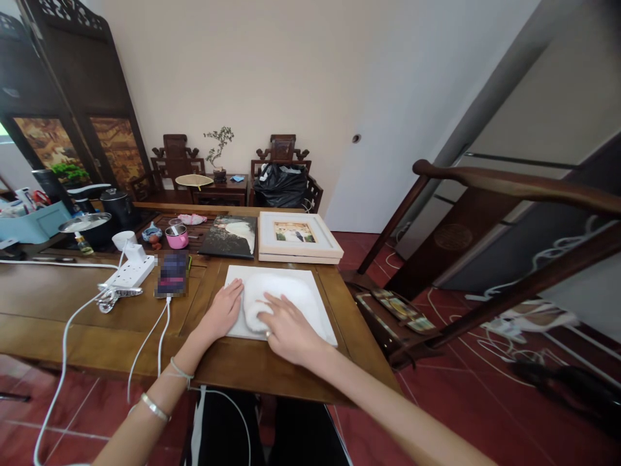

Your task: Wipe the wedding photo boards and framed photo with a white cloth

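Table [262, 374] edge near right hand [290, 334], cloth [291, 292]

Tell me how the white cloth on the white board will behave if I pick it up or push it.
The cloth looks soft and rumpled under the right hand, so it will probably flop and bunch, not hold shape. It seems light. Pushed, it may slide on the smooth board, which the left hand touches.
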Tool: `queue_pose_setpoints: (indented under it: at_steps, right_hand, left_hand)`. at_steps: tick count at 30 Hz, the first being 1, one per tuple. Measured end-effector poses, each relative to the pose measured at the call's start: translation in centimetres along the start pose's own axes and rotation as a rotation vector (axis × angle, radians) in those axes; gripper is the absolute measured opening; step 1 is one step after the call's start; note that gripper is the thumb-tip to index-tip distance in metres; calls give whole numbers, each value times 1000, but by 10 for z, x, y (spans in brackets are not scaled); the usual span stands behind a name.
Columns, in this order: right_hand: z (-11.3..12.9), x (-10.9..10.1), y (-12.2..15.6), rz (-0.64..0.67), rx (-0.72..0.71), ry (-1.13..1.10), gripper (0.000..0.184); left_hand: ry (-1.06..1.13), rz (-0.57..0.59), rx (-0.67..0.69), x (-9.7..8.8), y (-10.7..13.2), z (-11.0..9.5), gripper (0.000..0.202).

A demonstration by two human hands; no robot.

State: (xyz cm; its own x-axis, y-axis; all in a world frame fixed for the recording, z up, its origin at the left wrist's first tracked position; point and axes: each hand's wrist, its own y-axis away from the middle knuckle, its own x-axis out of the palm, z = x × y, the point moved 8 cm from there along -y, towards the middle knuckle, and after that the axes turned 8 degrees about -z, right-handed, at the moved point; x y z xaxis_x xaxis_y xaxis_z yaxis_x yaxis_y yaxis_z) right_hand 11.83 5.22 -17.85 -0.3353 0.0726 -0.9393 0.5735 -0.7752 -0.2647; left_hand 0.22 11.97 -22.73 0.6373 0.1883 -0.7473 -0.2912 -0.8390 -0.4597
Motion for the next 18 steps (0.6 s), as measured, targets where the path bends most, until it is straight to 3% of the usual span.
queue_pose_setpoints:
  at_steps: [5,9,12,18]
  right_hand:
    - [-31,8,-50,-6,63,139,36]
    - [-36,14,-63,-5,55,159,37]
    - [-26,17,-51,11,20,172,37]
    - [20,14,4,46,-90,140,36]
  left_hand:
    - [-5,10,-12,0,0,-1,42]
    - [-24,25,-12,0,-1,-2,43]
    - [-21,23,-21,0,-1,-2,43]
    - [5,-8,-16,-2,-1,-3,42]
